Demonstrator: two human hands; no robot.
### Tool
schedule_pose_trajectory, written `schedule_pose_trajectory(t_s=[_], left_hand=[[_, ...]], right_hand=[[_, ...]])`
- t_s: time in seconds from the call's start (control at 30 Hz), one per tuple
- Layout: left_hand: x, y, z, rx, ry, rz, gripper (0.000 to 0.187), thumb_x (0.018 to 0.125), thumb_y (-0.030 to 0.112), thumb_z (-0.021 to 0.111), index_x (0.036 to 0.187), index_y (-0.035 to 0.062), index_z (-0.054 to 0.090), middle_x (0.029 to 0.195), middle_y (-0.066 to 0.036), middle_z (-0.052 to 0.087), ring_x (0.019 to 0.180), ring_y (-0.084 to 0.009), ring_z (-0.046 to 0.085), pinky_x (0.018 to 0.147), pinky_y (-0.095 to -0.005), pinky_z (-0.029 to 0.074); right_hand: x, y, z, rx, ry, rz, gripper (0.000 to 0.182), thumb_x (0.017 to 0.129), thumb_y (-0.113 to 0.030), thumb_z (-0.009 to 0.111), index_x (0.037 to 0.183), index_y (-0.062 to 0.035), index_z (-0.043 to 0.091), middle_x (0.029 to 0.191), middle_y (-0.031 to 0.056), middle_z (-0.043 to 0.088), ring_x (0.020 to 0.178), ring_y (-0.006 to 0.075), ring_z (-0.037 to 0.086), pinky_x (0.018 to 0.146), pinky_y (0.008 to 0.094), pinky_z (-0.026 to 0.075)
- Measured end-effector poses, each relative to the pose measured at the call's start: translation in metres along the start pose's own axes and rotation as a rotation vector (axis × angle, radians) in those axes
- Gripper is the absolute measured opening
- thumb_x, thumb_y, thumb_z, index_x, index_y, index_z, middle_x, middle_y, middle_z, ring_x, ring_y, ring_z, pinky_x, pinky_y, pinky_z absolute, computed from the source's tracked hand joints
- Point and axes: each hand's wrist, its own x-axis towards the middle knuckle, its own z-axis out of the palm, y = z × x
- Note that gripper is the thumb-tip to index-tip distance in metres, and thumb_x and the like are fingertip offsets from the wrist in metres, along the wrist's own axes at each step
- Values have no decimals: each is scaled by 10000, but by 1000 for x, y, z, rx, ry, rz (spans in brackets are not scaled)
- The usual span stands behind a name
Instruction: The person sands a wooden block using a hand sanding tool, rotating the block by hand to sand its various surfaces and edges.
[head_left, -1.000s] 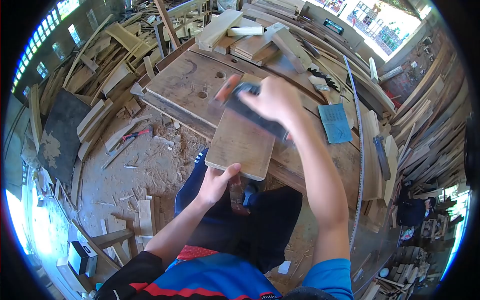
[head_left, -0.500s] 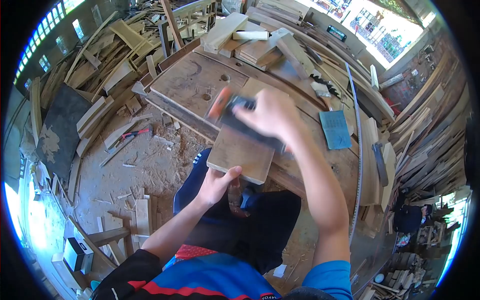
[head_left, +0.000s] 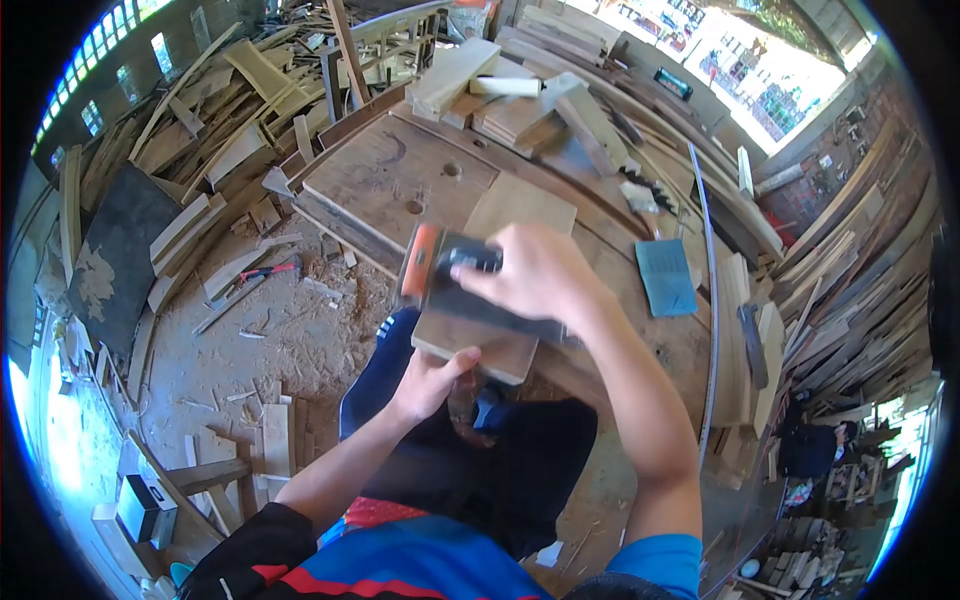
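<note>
- Seen from the head camera, the board (head_left: 495,348) lies flat at the edge of the workbench (head_left: 350,170), its near end jutting toward the person's lap; pale wood showing beyond the tool seems to be its far part.
- The left hand (head_left: 425,385) pinches that near end, thumb on top and fingers apparently tucked beneath. A firm downward hold there would help stop the board sliding or tipping.
- The right hand (head_left: 540,270) is clamped on the flat, dark tool (head_left: 485,308), thumb forward over its body, orange end pointing left. The hand hides much of the grip.
- The tool lies across the board and overhangs its left edge. Even pressure along its length would guard against rocking and rounding that edge.
- The left thumb sits close to the tool, so strokes are best stopped short of it, or the thumb lowered to the side.
- A steady wrist with the forearm driving should suit the work.
- The blue-grey sheet (head_left: 665,278) lies to the right on the bench, well apart from the tool; elbow room there looks sufficient.
</note>
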Motion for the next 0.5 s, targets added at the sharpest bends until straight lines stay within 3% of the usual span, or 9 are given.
schedule_pose_trajectory(t_s=[0.03,0.07,0.1,0.17,0.23,0.3,0.37,0.43,0.5], left_hand=[[7,6,2,1,-9,29,501,932,338,752,1223,-17,552,978,-73,653,742,-140,630,650,-295,528],[5,11,3,2,-13,44,500,931,337,752,1222,-18,552,972,-73,654,736,-139,631,646,-293,527],[-2,11,4,6,-17,41,500,931,336,752,1222,-19,552,965,-72,656,730,-138,632,643,-291,526],[-1,6,-1,15,-34,29,491,937,317,747,1229,-24,550,939,-77,660,714,-140,639,634,-294,525],[-1,7,0,3,-28,38,483,940,309,744,1230,-26,551,929,-80,663,707,-141,643,631,-297,526],[-5,7,-1,8,-15,38,463,945,300,735,1219,-27,557,935,-81,664,706,-141,642,633,-301,526],[-3,6,-1,-3,-19,50,451,946,299,731,1209,-26,562,936,-80,665,706,-140,639,635,-304,526],[1,7,-1,9,-36,52,452,944,304,731,1204,-26,565,939,-79,664,705,-139,636,636,-303,525],[-5,4,-5,19,-23,30,456,942,312,733,1201,-25,568,944,-78,663,705,-138,634,637,-301,525]], right_hand=[[1,3,2,0,75,-104,547,833,-619,734,866,-77,799,781,193,742,707,339,732,679,444,566],[7,3,-15,4,-26,75,558,835,-631,728,843,-76,792,767,175,742,706,330,734,672,443,559],[16,10,-27,-77,-15,203,649,852,-644,677,791,-3,760,817,225,746,821,350,757,732,451,587],[46,56,-31,-94,65,385,681,866,-654,660,821,18,759,839,232,752,803,354,762,717,446,598],[52,73,-22,-112,214,370,671,875,-643,654,850,18,767,851,234,755,811,364,763,721,462,600],[36,38,-26,-73,36,319,633,876,-620,660,858,3,776,846,244,749,813,391,755,733,474,597],[10,-1,-23,-104,-54,160,628,867,-622,667,838,-5,778,805,242,737,788,397,748,723,473,594],[2,2,-2,-75,31,-92,642,859,-628,673,805,5,768,761,239,723,753,397,740,709,478,591],[15,9,-19,-113,-15,79,668,869,-640,665,776,16,754,754,235,725,763,388,746,719,474,589]])
